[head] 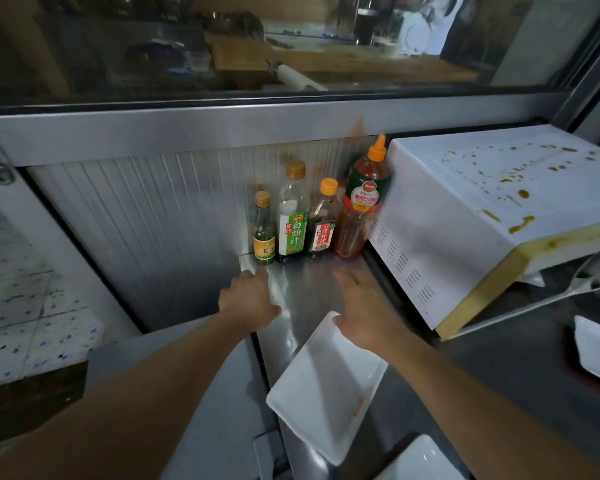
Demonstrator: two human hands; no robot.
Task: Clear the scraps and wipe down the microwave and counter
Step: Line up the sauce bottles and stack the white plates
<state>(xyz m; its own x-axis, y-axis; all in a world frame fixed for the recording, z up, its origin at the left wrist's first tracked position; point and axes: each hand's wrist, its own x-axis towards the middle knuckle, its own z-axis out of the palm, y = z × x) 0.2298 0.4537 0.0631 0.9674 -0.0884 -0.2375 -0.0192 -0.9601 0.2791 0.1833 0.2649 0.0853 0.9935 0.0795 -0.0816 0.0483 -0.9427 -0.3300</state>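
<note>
Hands flat: left hand (248, 299) on steel counter (305, 289), right hand (362, 306) on square white plate (323, 386).

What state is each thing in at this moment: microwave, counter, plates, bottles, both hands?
microwave: top and front edge spattered with orange-brown sauce, not yet wiped.
white square plate: on the counter, reddish smear near one edge.
counter: bare steel, shiny.
four sauce bottles: upright, capped, against the back wall.
left hand: fingers on a white cloth.
right hand: open, fingers straight, thumb at the plate's far corner.
</note>
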